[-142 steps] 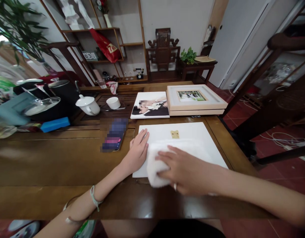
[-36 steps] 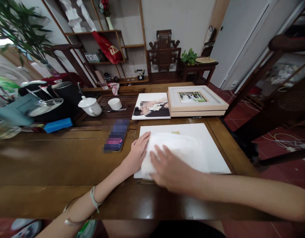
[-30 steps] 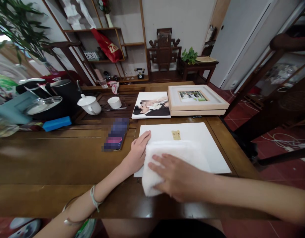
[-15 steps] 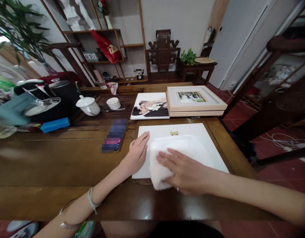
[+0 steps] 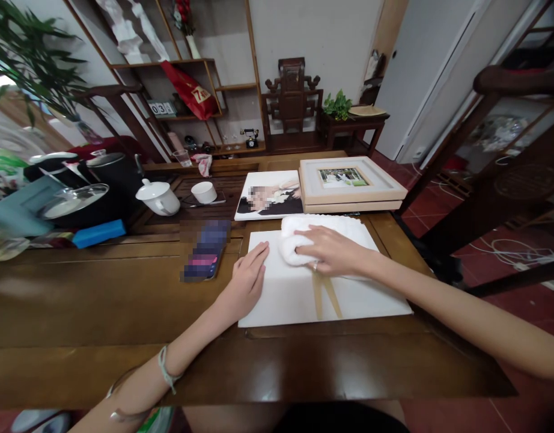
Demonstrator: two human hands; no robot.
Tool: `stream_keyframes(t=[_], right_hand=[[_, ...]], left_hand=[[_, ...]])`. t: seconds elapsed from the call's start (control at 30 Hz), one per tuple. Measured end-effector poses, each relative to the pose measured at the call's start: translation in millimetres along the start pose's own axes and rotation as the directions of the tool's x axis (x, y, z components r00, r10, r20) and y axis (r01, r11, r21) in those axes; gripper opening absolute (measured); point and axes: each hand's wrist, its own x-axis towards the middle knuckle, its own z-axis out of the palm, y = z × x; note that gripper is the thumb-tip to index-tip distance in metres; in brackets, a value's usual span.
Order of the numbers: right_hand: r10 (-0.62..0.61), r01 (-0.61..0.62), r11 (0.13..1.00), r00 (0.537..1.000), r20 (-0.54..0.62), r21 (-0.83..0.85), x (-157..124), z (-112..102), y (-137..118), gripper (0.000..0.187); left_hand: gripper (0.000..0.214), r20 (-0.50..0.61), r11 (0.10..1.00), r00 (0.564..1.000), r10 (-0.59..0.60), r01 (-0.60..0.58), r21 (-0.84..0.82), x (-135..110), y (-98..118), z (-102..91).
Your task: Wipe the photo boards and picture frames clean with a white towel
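A white panel [image 5: 281, 294] lies flat on the brown wooden table, with two tan strips [image 5: 325, 296] spreading into a narrow V on its surface. My left hand [image 5: 250, 276] rests flat on the panel's left edge, fingers stretched out and holding nothing. Near the panel's far edge, my right hand [image 5: 333, 249] grips a bunched white cloth [image 5: 297, 246] and presses it onto the surface. Part of the cloth spreads out behind the fingers and covers the top of the strips. A ring shows on one right finger.
Beyond the panel lie a photo panel [image 5: 268, 207] and a light wooden picture frame [image 5: 353, 201]. A phone [image 5: 207, 249] is left of my left hand. Farther left stand a white lidded bowl [image 5: 157, 197], a white cup [image 5: 203, 192], a blue block [image 5: 99, 233] and a black pot [image 5: 79, 204].
My right hand has moved the cloth away from me, from the panel's near edge to its far edge, uncovering the tan strips. My left hand has stayed on the left edge.
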Motion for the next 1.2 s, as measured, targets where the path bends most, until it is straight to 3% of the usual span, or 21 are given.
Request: stream_keyframes(t=[0.17,0.27,0.33,0.43,0.57,0.67,0.77,0.83,0.93,1.0,1.1,1.2], right_hand=[[-0.219,0.219,0.975,0.975,0.020,0.030,-24.5,6.5,-67.2,0.030],[-0.279,0.279,0.959,0.960,-0.008,0.044,-33.8,7.3,-94.9,0.022],[-0.264,0.262,0.961,0.965,0.011,0.091,-33.1,4.7,-91.5,0.025],[-0.144,0.140,0.982,0.989,0.023,0.129,-28.9,-1.5,-57.4,0.036],[0.130,-0.128,0.986,0.991,-0.012,0.106,-36.6,-5.9,0.6,0.024],[0.234,-0.230,0.971,0.970,-0.066,0.058,-55.3,-4.3,20.6,0.020],[0.176,-0.173,0.984,0.981,-0.084,0.039,-80.5,-4.3,5.8,0.022],[0.123,-0.120,0.990,0.992,-0.029,0.070,-99.5,-9.2,-20.5,0.023],[0.121,-0.135,0.982,0.987,0.109,0.134,-124.5,-24.6,-62.8,0.032],[0.121,-0.152,0.973,0.977,0.175,0.173,-132.1,-36.6,-77.2,0.036],[0.147,-0.204,0.957,0.954,0.263,0.205,-124.6,-47.1,-65.6,0.033],[0.191,-0.243,0.950,0.949,0.250,0.196,-103.7,-41.5,-24.1,0.021]], left_hand=[[0.047,0.021,1.000,1.000,-0.005,0.005,0.007,0.5,-0.1,-0.5],[0.048,0.035,1.000,0.999,0.003,-0.003,0.003,0.3,-0.2,-2.0],[0.048,0.035,1.000,0.999,0.003,-0.003,0.005,0.1,0.0,-2.6],[0.047,0.031,1.000,1.000,0.001,-0.001,0.010,-0.4,0.2,-2.5],[0.047,0.025,1.000,1.000,0.003,-0.004,0.010,-0.8,0.2,-1.3],[0.047,0.022,1.000,1.000,-0.001,0.000,0.009,-1.2,0.3,-0.4],[0.046,0.013,1.000,1.000,0.000,0.000,0.003,-1.7,0.3,0.0],[0.046,0.018,1.000,1.000,0.002,-0.002,-0.002,-1.7,0.3,-0.1],[0.046,0.031,1.000,1.000,-0.002,0.001,0.006,-1.3,0.7,-0.7],[0.046,0.037,1.000,0.999,-0.008,0.008,0.013,-0.9,1.3,-1.2],[0.047,0.046,1.000,0.999,-0.014,0.014,0.019,-0.9,2.0,-1.5],[0.047,0.038,1.000,0.999,-0.002,0.001,0.022,-1.3,1.6,-1.1]])
